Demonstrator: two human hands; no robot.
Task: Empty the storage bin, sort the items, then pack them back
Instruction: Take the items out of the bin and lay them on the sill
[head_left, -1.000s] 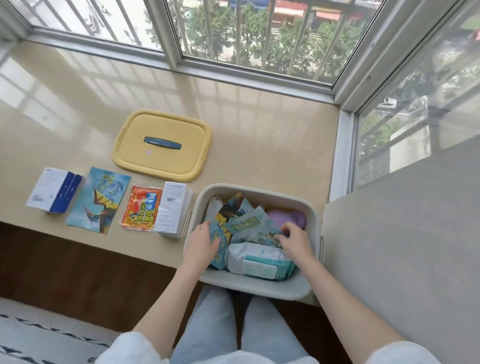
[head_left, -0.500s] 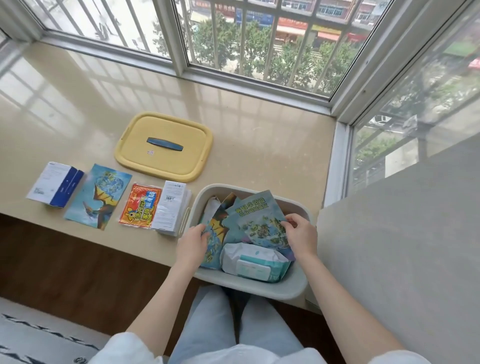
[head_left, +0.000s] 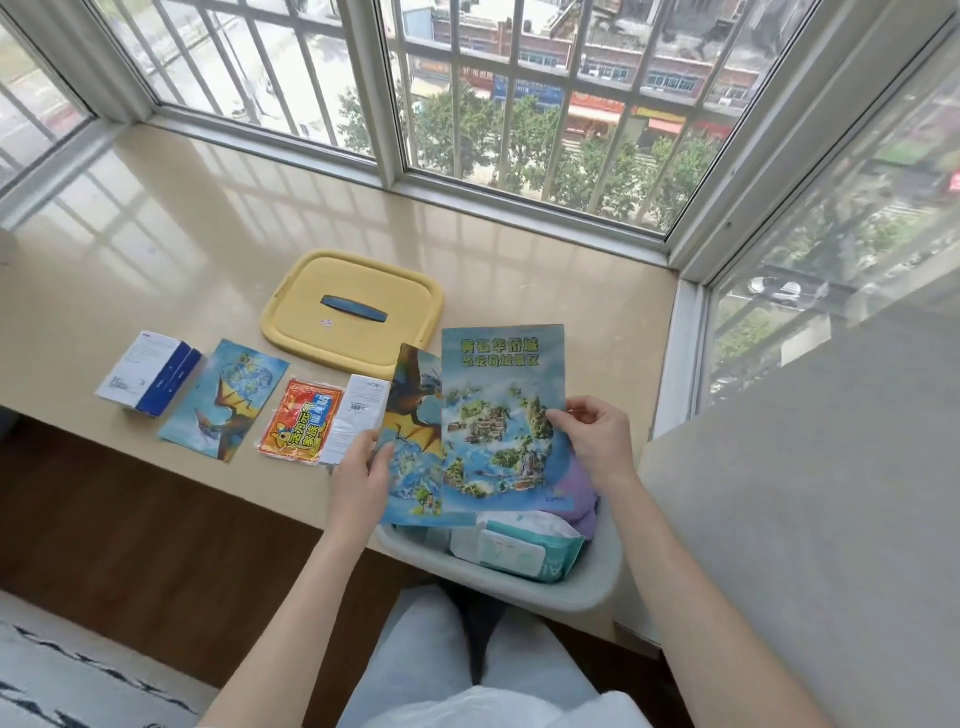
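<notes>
Screening the bin (head_left: 587, 592), two gripped brochures (head_left: 498, 415) overlap near the yellow lid (head_left: 311, 306).

Storage bin (head_left: 519, 587) far half hidden behind held leaflets (head_left: 498, 415); purple item (head_left: 577, 488) mostly covered, white box (head_left: 363, 410) partly covered

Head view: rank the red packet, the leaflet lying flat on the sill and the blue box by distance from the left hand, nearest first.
1. Red packet: on the sill, just left of the left hand.
2. Sill leaflet: next along the row, further left.
3. Blue box: far left end of the row.
</notes>
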